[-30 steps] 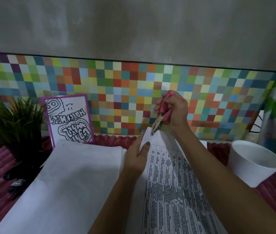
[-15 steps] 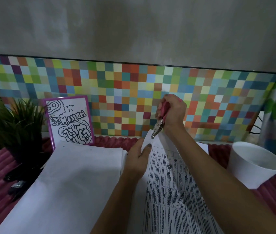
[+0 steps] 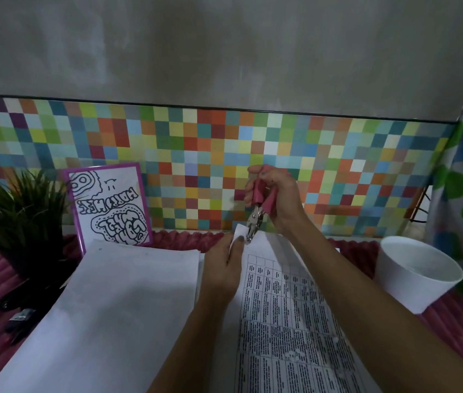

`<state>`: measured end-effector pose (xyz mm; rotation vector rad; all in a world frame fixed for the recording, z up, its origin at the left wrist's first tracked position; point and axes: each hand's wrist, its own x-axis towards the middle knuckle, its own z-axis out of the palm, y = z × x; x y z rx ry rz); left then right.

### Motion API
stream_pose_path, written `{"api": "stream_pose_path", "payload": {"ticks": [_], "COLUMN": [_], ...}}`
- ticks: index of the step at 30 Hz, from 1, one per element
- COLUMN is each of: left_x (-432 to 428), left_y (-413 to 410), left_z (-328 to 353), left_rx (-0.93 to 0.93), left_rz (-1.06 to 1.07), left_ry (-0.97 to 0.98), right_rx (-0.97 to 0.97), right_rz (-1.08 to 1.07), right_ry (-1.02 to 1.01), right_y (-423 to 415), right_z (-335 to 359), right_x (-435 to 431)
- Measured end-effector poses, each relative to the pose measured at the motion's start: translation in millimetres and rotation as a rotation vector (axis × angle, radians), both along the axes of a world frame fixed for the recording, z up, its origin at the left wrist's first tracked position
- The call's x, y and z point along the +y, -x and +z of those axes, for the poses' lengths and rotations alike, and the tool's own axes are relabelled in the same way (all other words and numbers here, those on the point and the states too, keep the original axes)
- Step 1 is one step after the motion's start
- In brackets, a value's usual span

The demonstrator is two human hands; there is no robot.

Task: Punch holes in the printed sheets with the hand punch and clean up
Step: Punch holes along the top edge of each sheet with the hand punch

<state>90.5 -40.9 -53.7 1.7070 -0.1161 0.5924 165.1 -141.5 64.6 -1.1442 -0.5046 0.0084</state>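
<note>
We are curling our right hand (image 3: 281, 194) round the pink handles of the hand punch (image 3: 257, 207), whose metal head is meeting the far corner of the printed sheet (image 3: 287, 321). Our left hand (image 3: 221, 268) is pinching that lifted corner just beside the punch. A white paper stack (image 3: 117, 307) is lying to the left and a white cup (image 3: 412, 290) is standing to the right.

Pink-handled punch (image 3: 258, 204), multicoloured checkered backsplash (image 3: 224, 154)
</note>
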Motion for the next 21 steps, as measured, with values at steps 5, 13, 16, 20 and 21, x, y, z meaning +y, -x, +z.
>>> {"api": "stream_pose_path", "payload": {"ticks": [5,13,16,20,21], "left_x": [-1,2,7,9,8], "left_y": [5,11,12,16,17], "left_z": [1,12,16,21,22], "left_rx": [-0.119,-0.037,-0.092,-0.129,-0.119], "left_rz": [0.097,0.333,0.324,0.197,0.172], "left_ry": [-0.165,-0.394,-0.323,-0.187,-0.151], "right_rx": [-0.045,0.127,0.146,0.122,0.117], "right_rz": [-0.044,-0.053,-0.144,-0.233,-0.256], "right_ry": [0.124,0.091,0.089,0.039,0.028], "right_y": [3,14,12,7,6], "right_z": [4,7,3,0,0], "right_x": [-1,-7,-16,-32,-37]}}
